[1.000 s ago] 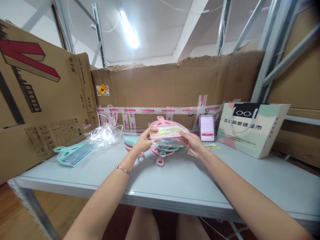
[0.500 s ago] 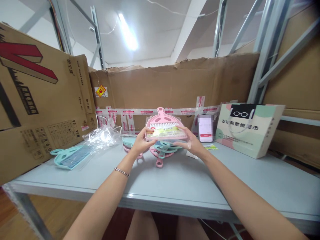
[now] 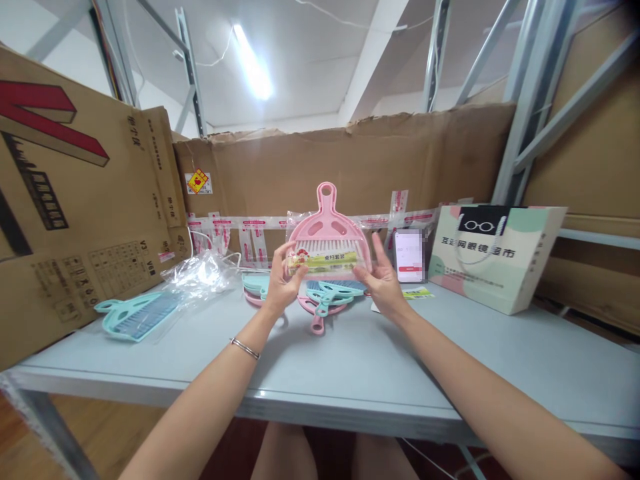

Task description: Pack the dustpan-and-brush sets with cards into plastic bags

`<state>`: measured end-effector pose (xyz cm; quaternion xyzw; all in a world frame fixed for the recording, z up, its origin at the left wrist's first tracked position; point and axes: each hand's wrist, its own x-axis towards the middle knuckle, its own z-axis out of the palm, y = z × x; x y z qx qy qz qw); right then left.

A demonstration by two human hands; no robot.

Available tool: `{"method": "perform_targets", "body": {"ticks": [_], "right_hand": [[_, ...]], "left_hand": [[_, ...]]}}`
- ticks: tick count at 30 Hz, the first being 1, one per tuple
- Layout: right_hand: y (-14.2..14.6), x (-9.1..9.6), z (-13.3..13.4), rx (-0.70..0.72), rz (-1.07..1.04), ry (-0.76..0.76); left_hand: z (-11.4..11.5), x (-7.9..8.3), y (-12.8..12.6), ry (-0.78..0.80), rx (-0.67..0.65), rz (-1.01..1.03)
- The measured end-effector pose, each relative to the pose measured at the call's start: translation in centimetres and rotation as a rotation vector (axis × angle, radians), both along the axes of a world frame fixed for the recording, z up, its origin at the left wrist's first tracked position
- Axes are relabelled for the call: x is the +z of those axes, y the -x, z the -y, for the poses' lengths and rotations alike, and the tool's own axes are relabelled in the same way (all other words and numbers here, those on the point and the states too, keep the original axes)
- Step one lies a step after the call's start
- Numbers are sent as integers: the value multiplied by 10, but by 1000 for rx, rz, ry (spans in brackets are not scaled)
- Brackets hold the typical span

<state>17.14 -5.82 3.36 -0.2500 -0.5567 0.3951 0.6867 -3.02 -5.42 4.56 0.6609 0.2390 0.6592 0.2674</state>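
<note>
I hold a pink mini dustpan and brush set [image 3: 327, 230] in a clear bag upright above the table, its handle pointing up. My left hand [image 3: 281, 287] pinches its lower left corner by the yellow label. My right hand [image 3: 381, 280] presses against its lower right edge, fingers mostly stretched upward. Just below and behind the hands lies a pile of pink and teal dustpan sets [image 3: 323, 300] on the pale table [image 3: 350, 373].
A teal set [image 3: 134, 315] lies at the left beside crumpled clear bags [image 3: 200, 273]. A phone [image 3: 410, 255] leans on the cardboard back wall [image 3: 350, 167]. A paper shopping bag [image 3: 493, 257] stands at the right. Large cardboard boxes [image 3: 75, 220] line the left.
Both hands have tilted the pink set from nearly flat to upright and raised it, so its handle now points up.
</note>
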Motion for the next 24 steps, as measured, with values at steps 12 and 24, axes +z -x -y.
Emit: {"method": "perform_targets", "body": {"ticks": [12, 24], "right_hand": [[0, -24, -26, -164, 251, 135], [3, -22, -12, -262, 459, -32]], "left_hand": [[-14, -9, 2, 355, -52, -185], [-23, -17, 3, 313, 4, -130]]}}
